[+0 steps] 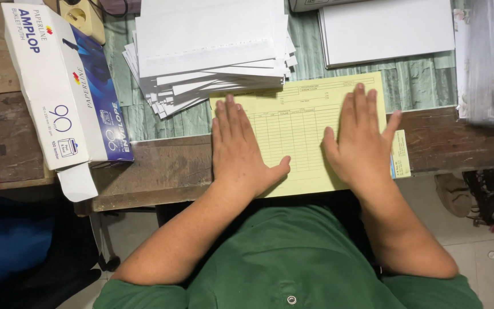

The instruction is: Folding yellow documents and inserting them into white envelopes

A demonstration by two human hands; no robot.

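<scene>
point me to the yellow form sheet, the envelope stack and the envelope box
pale yellow printed form sheet (304,123), head view, bare gridded middle between the hands
fanned stack of white paper envelopes (212,46), head view, top envelope's face
white and blue cardboard envelope box (58,86), head view, its upper side panel

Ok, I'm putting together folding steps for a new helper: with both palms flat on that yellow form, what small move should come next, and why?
Probably lift the near edge and fold the yellow form over. The left hand and right hand lie flat on it, holding nothing, the sheet overhangs the wooden table's edge, and a stack of white envelopes lies just beyond it.
</scene>
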